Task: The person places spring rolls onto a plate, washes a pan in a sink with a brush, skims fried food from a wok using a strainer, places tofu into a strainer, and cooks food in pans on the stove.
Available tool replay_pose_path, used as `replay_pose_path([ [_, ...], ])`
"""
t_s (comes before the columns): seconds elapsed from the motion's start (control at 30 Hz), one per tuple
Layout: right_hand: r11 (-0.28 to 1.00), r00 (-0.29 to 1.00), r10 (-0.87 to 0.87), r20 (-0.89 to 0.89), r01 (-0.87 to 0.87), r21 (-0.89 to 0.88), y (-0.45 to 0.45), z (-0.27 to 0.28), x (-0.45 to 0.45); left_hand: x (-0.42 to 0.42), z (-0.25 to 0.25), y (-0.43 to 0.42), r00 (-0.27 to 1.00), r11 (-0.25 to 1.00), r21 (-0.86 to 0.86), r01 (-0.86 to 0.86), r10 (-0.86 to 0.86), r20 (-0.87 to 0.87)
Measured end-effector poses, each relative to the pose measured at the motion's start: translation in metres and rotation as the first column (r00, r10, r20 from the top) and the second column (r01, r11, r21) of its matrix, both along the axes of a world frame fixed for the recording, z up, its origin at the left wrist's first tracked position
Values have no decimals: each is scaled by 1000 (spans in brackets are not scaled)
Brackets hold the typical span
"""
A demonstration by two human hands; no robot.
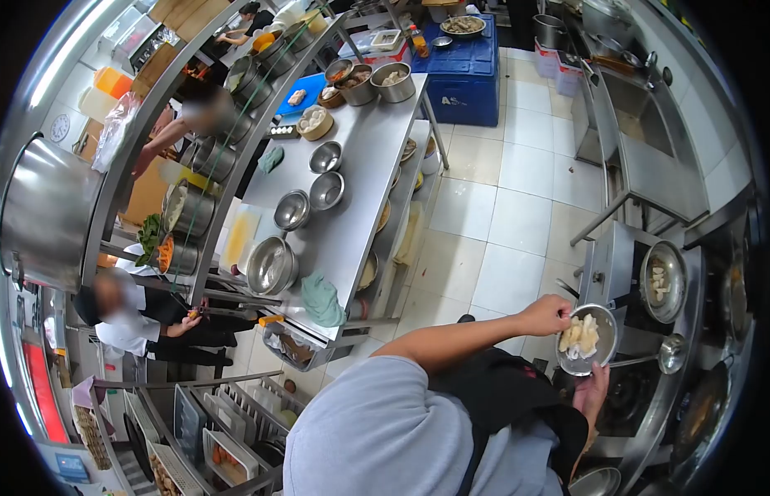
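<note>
A small metal bowl [610, 331] with pale yellow and white food pieces [580, 337] is tilted in front of my body, over the stove's edge. My right hand [594, 387] grips its lower rim, thumb on the edge. Close to the bowl's upper left rim, my left hand [550, 315] has its fingers pinched together; what they hold, if anything, is hidden. Beyond the bowl, a frying pan [663, 283] on the stove has similar pale pieces in it. A ladle [673, 354] lies just right of the bowl, its handle running left.
Dark pans [703, 413] stand along the stove's right side. Behind me, a steel table [352, 207] carries several metal bowls and a green cloth [323, 299]. A steel sink [641, 107] and blue cooler [459, 74] stand farther off. A co-worker [124, 318] is beyond the shelving.
</note>
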State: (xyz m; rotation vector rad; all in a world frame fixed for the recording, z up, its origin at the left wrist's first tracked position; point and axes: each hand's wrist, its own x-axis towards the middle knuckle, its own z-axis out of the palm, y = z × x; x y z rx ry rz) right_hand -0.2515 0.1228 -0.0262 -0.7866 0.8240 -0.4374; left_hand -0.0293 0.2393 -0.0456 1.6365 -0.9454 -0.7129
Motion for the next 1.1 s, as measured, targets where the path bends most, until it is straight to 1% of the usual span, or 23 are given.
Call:
replay_pose_path([
  [0.03, 1000, 1000, 5, -2, -5, 0, -1, -3, -1, 2, 3, 0, 1000, 1000, 0, -5, 5, -2],
  [0.1, 999, 999, 29, -18, -30, -30, -4, -10, -4, 7, 7, 3, 990, 994, 48, 94, -88, -109],
  [0.13, 999, 998, 23, -54, -25, -29, -2, -7, -2, 11, 12, 5, 978, 990, 51, 133, -123, -167],
  [0.27, 998, 995, 38, -95, -43, -44, -2, -15, -3, 28, 23, 14, 967, 984, 86, 158, -137, -217],
  [0.33, 999, 996, 34, -86, -37, -40, 0, -21, 1, 34, 21, 16, 996, 997, 25, 77, -76, -38],
  [0.37, 999, 997, 23, -76, -26, -34, 1, -23, 4, 37, 15, 16, 997, 997, 23, 73, -72, -38],
  [0.43, 999, 995, 11, -96, -15, -36, 8, -19, 14, 44, 6, 19, 998, 994, -112, -5, 13, 69],
  [0.47, 999, 993, -4, -116, -1, -36, 11, -18, 19, 49, 3, 22, 997, 993, -113, -12, 20, 69],
  [0.53, 999, 993, 29, -112, -32, -27, 10, -23, 25, 60, 10, 37, 995, 1000, -23, 15, -18, -99],
  [0.57, 998, 993, 54, -107, -56, -17, 9, -24, 28, 64, 9, 43, 995, 1000, -25, 8, -11, -99],
  [0.63, 998, 992, 61, -107, -64, -25, 13, -17, 38, 70, 8, 55, 944, 1000, -1, -30, 28, -328],
  [0.67, 997, 993, 61, -106, -64, -32, 14, -14, 44, 74, 10, 62, 944, 999, -1, -34, 32, -329],
  [0.73, 995, 991, 81, -104, -87, -50, 11, -11, 51, 81, 16, 77, 925, 996, 80, -51, 77, -373],
  [0.77, 992, 990, 97, -99, -104, -68, 10, -11, 55, 84, 15, 82, 924, 995, 79, -55, 81, -374],
  [0.83, 991, 989, 110, -101, -117, -69, 7, -9, 60, 90, 5, 92, 867, 984, 160, -83, 151, -475],
  [0.87, 990, 988, 118, -101, -126, -71, 6, -8, 63, 92, 1, 96, 868, 980, 176, -94, 167, -468],
  [0.9, 989, 987, 122, -103, -130, -70, 5, -6, 66, 93, -1, 100, 867, 980, 176, -97, 170, -469],
  [0.97, 987, 985, 145, -97, -150, -56, 4, -2, 70, 95, -4, 107, 823, 973, 177, -149, 222, -523],
  [1.1, 987, 984, 139, -107, -147, -65, 3, -1, 77, 95, -7, 110, 801, 969, 169, -180, 244, -546],
])
